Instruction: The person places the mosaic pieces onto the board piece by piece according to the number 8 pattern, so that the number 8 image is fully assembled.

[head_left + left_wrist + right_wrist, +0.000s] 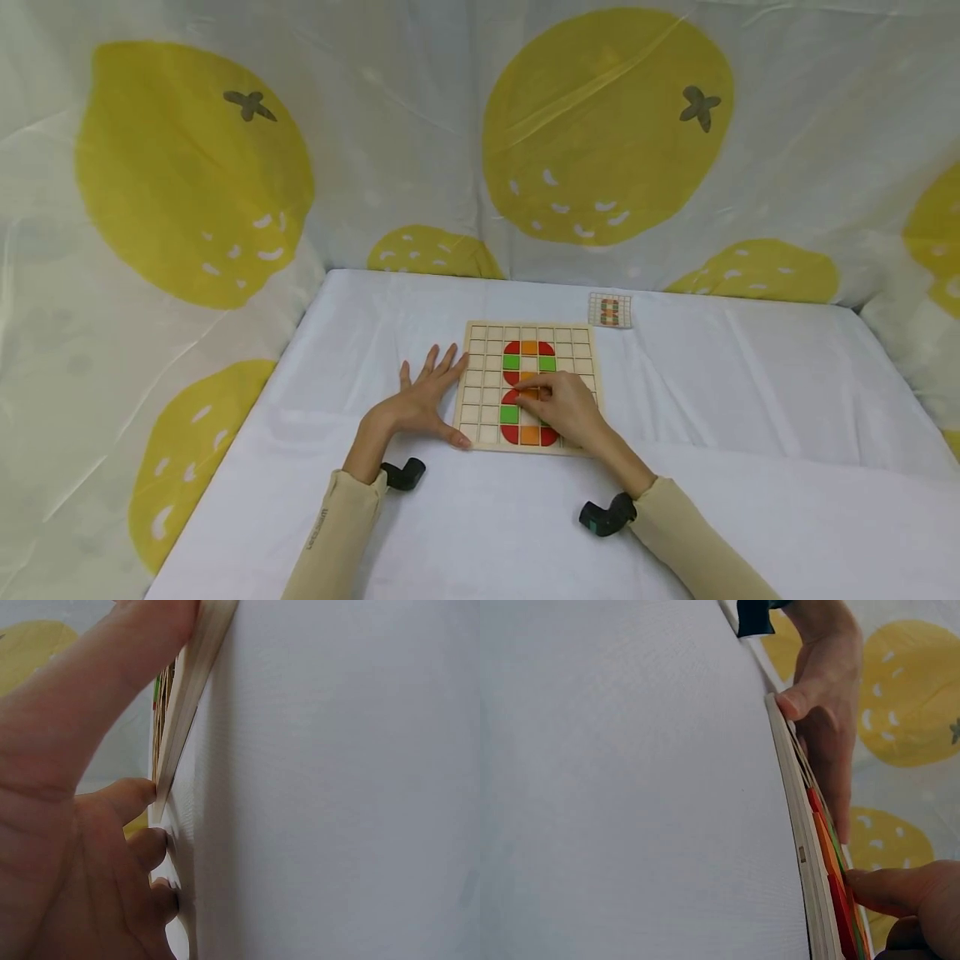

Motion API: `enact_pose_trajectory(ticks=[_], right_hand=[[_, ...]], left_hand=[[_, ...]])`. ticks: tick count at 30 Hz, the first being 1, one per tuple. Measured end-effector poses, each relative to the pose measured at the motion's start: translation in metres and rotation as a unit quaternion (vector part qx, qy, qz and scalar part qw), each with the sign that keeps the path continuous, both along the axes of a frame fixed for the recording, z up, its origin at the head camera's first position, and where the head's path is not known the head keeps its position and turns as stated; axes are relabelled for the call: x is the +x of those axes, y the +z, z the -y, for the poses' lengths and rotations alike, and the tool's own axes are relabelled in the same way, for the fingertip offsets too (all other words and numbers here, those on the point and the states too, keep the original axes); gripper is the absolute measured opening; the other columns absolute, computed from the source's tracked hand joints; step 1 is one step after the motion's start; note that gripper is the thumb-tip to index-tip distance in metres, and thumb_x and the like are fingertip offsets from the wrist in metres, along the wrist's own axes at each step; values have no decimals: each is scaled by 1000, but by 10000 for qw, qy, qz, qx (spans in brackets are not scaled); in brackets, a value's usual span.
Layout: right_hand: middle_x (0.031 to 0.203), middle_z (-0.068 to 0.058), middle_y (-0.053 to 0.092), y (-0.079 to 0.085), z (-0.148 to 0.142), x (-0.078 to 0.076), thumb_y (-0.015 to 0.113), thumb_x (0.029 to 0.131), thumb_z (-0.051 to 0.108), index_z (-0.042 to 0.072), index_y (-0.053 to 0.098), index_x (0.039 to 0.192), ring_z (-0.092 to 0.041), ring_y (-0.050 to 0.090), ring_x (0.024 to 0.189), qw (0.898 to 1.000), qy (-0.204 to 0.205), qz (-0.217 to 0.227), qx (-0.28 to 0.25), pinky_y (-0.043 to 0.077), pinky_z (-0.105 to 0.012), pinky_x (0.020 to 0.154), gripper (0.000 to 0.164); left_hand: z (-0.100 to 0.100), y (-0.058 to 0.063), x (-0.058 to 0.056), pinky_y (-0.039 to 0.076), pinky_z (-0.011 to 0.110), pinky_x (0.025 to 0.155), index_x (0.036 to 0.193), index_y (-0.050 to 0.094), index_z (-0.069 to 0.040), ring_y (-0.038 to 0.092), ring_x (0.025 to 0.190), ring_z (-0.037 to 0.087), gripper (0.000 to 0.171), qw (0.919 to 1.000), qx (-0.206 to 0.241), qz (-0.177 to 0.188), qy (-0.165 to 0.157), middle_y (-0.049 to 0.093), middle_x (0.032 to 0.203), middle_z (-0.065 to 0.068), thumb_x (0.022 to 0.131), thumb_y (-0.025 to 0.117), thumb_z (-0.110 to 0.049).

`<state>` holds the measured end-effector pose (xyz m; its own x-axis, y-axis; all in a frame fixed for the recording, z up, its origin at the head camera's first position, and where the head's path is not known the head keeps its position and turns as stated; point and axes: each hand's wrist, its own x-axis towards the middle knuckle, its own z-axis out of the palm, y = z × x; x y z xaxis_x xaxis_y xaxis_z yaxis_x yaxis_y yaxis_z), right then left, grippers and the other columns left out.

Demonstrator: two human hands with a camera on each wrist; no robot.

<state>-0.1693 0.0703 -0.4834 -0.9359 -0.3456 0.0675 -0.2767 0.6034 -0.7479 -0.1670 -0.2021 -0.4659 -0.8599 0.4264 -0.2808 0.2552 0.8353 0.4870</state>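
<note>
A square wooden grid board point(482, 395) lies on the white cloth, carrying red, orange and green tiles in two stacked rounded rings. My left hand point(418, 406) spreads its fingers at the board's left side. Its thumb touches the lower left corner and a fingertip meets the left edge. Bent over the lower ring, my right hand point(564, 407) pinches a red quarter-round tile point(509, 398) with thumb and index finger at the ring's upper left. That hand hides part of the ring's right side. From the right wrist view, the thumb point(877, 889) rests right at the tiles.
A small pattern card point(610, 310) showing a similar figure on a grid lies behind the board's right corner. Black wrist devices point(609, 515) sit at both wrists. A lemon-print curtain point(397, 167) hangs behind and to the left of the table.
</note>
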Motion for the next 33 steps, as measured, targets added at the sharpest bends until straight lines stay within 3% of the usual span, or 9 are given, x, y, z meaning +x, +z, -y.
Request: enact_pose_trajectory(ticks=[10,21,33], right_hand=[[55,6,35,-3,2,1,82,90,26,12,82,109,-6,33,51,10000,-41,-63,22,21,-19,49,24],[58,4,37,13,-7,-1,77,94,26,11,79,115,-12,39,55,9987,-382,113,-313,27,-22,51,26],[63,3,38,26,-59,-10,74,97,26,7,75,122,-10,35,57,9989,-429,-175,19,26,-23,52,32]], left_hand=[[6,-4,3,-13,79,117,168,10,-17,-17,161,39,139,9998,80,8,163,-6,176,10,65,95,-54],[12,-6,1,-13,79,117,168,11,-16,-16,161,40,138,9998,133,-34,162,-5,176,11,65,96,-52],[11,-8,-1,-13,79,117,168,11,-15,-16,161,40,138,9998,165,-24,117,-5,176,11,66,95,-53]])
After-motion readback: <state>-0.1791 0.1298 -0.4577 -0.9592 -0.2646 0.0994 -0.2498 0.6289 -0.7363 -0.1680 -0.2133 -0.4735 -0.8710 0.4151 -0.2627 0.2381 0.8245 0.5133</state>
